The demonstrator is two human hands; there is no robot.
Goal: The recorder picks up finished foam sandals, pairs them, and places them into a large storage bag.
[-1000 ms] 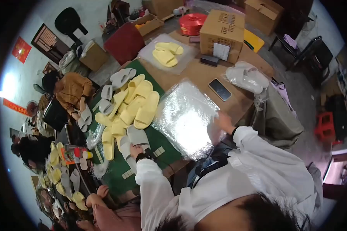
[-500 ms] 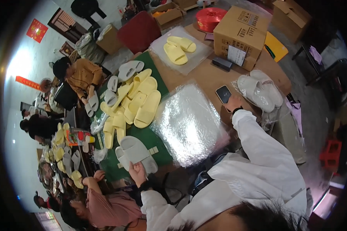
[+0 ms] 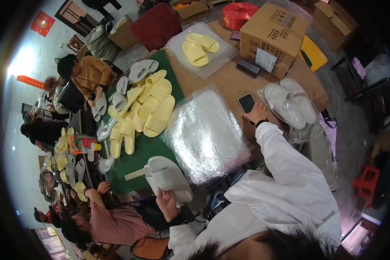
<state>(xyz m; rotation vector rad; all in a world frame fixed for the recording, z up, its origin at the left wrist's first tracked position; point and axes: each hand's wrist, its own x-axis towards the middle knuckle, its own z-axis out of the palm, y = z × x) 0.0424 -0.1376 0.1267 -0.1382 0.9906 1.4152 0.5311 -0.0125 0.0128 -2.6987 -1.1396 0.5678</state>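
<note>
My left hand [image 3: 166, 202] grips a pair of light grey ribbed slippers [image 3: 168, 177] held together at the near edge of the green mat [image 3: 130, 173]. Its fingers close on the near side of the pair. Over to the right, my right hand [image 3: 257, 113] lies across the lower part of a phone [image 3: 246, 103], fingers around it; the phone's screen is dark. Between the hands is a stack of shiny clear plastic bags [image 3: 206, 134]. Just right of the phone sits a pair of white slippers in a clear bag [image 3: 290, 103]. A heap of yellow slippers [image 3: 145, 108] covers the mat's middle.
More grey slippers [image 3: 138, 71] lie beyond the heap. Yellow slippers [image 3: 196, 53] rest on plastic sheets at the far side. A cardboard box [image 3: 273, 37], a dark small box [image 3: 248, 68] and a red tape roll [image 3: 239, 15] stand behind. Co-workers sit at the left.
My left hand has drawn the grey slippers nearer and to the right, off the mat's white strips, and tilted them. The phone's screen has gone dark. My right hand stays at the phone.
</note>
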